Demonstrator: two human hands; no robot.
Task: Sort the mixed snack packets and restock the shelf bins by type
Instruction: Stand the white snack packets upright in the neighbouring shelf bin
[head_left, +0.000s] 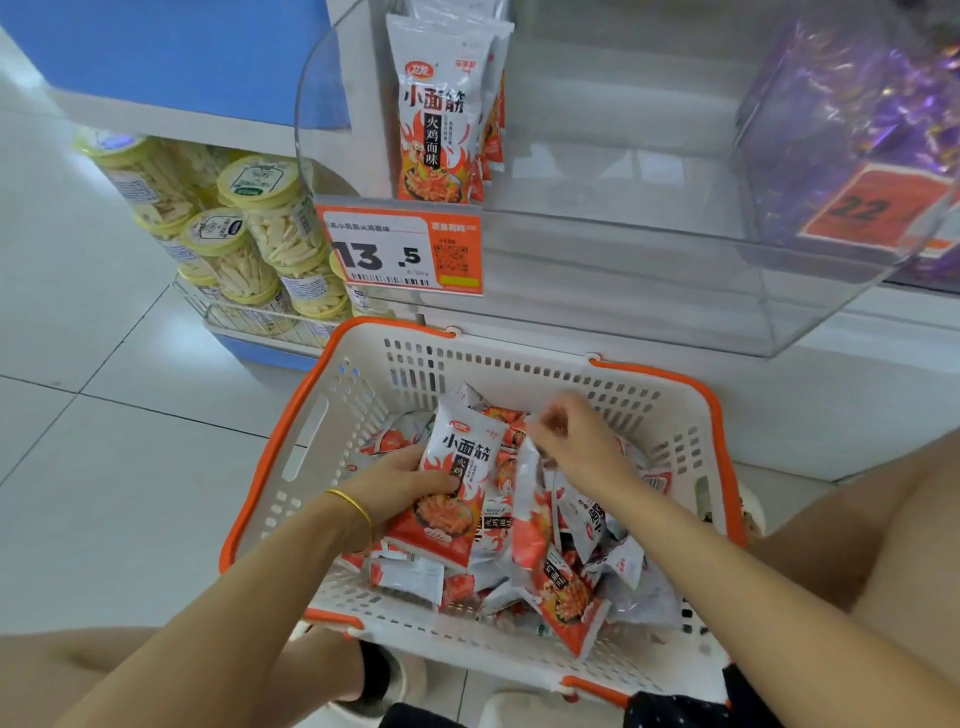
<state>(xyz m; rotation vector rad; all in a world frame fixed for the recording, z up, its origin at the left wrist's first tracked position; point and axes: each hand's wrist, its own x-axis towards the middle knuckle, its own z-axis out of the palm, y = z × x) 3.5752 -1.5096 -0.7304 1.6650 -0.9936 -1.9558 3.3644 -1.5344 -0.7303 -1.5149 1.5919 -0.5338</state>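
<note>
A white basket with orange rim (270, 457) sits on the floor before me, full of several white-and-red snack packets (582, 587). My left hand (400, 483) grips one packet (457, 467) upright by its left edge, printed face toward me. My right hand (576, 441) pinches the top of another packet (530, 499) that hangs edge-on over the pile. Above, a clear plastic shelf bin (649, 291) holds a few matching packets (436, 114) standing at its back left.
An orange price tag reading 13.5 (400, 249) is fixed to the bin's front left. Yellow-lidded jars (249, 228) are stacked in a wire rack to the left. A second clear bin with purple wrapped sweets (872, 119) stands at the right. White floor tiles lie to the left.
</note>
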